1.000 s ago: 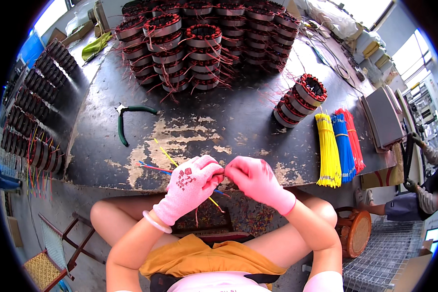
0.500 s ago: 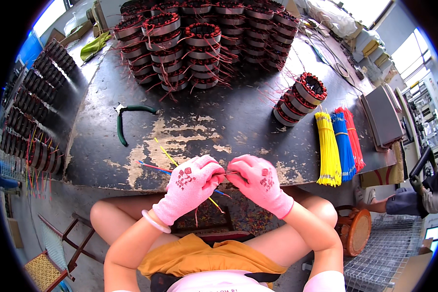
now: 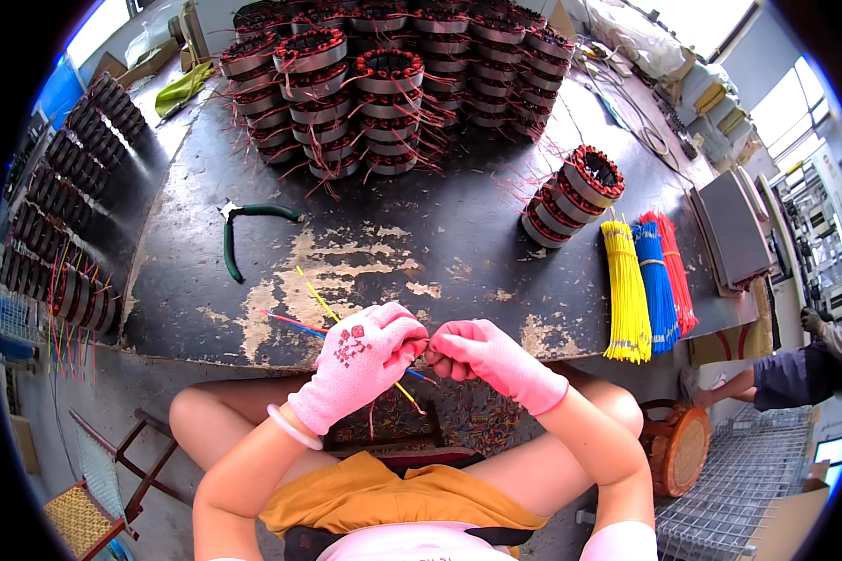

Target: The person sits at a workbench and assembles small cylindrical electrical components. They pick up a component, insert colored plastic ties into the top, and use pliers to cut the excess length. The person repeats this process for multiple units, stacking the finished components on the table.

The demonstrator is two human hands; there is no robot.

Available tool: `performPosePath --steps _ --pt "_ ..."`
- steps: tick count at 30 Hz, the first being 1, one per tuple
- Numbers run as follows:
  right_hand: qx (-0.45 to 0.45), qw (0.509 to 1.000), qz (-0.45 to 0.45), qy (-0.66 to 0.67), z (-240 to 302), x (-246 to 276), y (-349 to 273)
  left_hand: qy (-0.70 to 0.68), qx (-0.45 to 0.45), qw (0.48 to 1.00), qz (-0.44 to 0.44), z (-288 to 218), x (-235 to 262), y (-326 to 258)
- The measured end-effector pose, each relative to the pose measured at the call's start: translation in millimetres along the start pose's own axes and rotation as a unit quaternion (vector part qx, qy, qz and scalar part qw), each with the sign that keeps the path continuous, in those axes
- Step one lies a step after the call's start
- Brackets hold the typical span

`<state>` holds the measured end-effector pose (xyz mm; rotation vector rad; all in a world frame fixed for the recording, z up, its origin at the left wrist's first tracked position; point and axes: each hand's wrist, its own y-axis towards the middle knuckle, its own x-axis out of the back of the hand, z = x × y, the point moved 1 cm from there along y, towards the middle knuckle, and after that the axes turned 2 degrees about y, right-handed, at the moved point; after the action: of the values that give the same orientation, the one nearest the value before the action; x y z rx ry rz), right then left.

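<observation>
Both gloved hands meet over the front edge of the dark table, above the person's knees. The left hand has its fingers curled in around a yellow wire and blue and red wires, whose ends poke out on both sides, the lower ones past the table edge. The right hand sits just beside it, fingers bent and tips pressed together; I cannot tell what, if anything, is between them. Ahead, a worn stretch of tabletop gives room to reach, bounded on the left by open green-handled pliers and on the right by yellow, blue and red wire bundles near the right edge. Beyond, a short stack of wound rings leans; tall ring stacks fill the far side.
</observation>
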<state>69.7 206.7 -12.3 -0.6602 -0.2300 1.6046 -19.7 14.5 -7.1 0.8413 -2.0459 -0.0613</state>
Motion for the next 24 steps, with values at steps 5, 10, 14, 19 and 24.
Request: performPosePath --steps 5,10,14,19,24 --pt "0.389 0.718 -0.134 -0.561 9 -6 -11 0.003 0.000 1.000 0.002 -1 -1 1" --pt "0.089 0.973 -0.089 -0.195 6 -6 2 0.019 -0.018 1.000 0.008 -1 -2 0" --pt "0.024 0.988 -0.079 -0.132 13 -8 -1 0.007 -0.014 1.000 0.006 0 0 -1" --pt "0.452 0.620 -0.252 -0.589 11 -17 -15 0.000 -0.005 1.000 -0.007 0 -2 -2" --pt "0.031 0.997 -0.056 -0.036 -9 -4 -3 0.000 -0.024 1.000 0.001 -1 -2 1"
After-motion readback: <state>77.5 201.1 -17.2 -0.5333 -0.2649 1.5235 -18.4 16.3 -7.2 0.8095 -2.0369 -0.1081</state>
